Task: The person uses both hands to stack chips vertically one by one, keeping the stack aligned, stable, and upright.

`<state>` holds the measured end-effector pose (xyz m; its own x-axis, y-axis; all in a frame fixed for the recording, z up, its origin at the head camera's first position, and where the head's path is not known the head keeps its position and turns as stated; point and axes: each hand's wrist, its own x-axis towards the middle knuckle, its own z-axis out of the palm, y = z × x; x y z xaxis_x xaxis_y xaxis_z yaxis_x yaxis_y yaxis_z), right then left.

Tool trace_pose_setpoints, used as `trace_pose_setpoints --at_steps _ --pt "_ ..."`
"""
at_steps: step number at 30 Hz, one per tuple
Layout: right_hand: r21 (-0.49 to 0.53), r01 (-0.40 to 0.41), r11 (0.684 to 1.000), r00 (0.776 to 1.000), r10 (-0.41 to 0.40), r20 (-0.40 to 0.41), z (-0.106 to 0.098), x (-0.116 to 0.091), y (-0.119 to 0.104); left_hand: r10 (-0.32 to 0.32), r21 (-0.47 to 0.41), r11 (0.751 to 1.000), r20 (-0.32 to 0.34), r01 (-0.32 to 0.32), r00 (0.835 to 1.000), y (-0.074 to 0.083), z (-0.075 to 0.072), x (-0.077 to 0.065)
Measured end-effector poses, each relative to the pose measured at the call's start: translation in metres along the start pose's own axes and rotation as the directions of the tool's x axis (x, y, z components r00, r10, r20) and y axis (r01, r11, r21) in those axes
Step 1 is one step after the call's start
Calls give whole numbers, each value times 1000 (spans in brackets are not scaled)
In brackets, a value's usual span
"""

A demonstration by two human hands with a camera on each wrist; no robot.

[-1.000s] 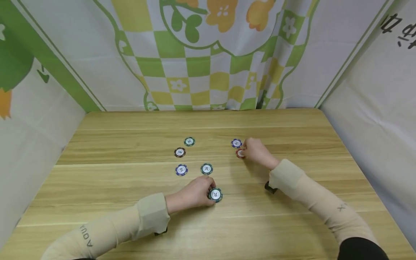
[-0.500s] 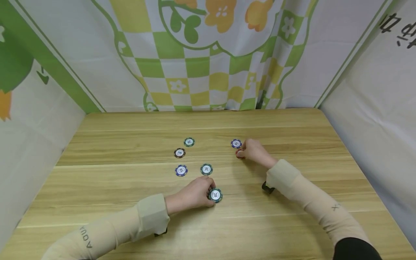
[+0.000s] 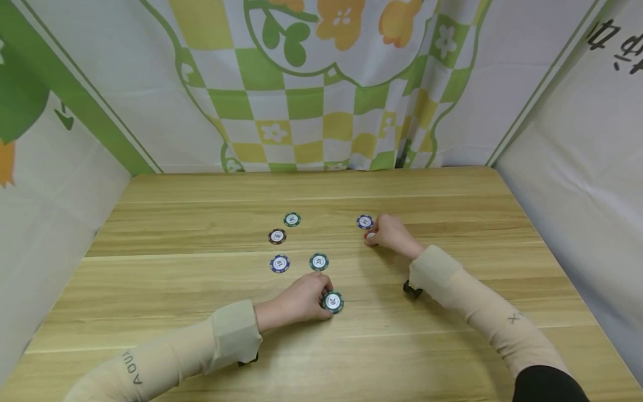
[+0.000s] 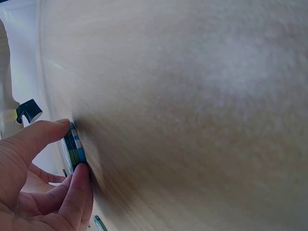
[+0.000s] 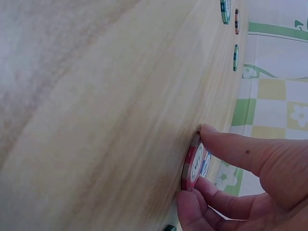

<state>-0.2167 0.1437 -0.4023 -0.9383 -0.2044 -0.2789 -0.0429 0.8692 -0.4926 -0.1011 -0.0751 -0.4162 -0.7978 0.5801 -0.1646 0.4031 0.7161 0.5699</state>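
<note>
My left hand (image 3: 301, 298) grips a short stack of green poker chips (image 3: 333, 301) marked 20, thumb and fingers at opposite edges. In the left wrist view the layered rims of the stack (image 4: 75, 145) show low over the wood. Farther back on the right, my right hand (image 3: 397, 234) pinches a red poker chip (image 5: 193, 161) by its edge between thumb and fingers. The chip's face is partly covered by the fingers in the head view. A blue chip (image 3: 365, 222) marked 10 lies right behind the red one.
Left of centre on the wooden table (image 3: 150, 290) lie a green chip (image 3: 292, 219), a black chip (image 3: 277, 236) marked 100 and a blue chip (image 3: 279, 263). Another green chip (image 3: 318, 262) lies just beyond the left hand. A patterned curtain (image 3: 306, 111) hangs behind the table.
The right hand has shifted slightly left and its fingers now cover more of the red chip. My left hand and its stack have stayed in place.
</note>
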Motion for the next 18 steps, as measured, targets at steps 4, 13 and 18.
trace_pose_setpoints --at_steps 4,13,18 --pt "-11 8 1000 1000 -8 -2 0 1 0 -5 -2 1000 1 5 1000 0 0 0" --pt "-49 47 998 998 -48 -34 -3 1 0 10 7 1000 -20 -10 1000 -1 1 1" --pt "-44 75 996 996 -77 -46 -2 3 3 9 5 1000 -22 -9 1000 -1 1 0"
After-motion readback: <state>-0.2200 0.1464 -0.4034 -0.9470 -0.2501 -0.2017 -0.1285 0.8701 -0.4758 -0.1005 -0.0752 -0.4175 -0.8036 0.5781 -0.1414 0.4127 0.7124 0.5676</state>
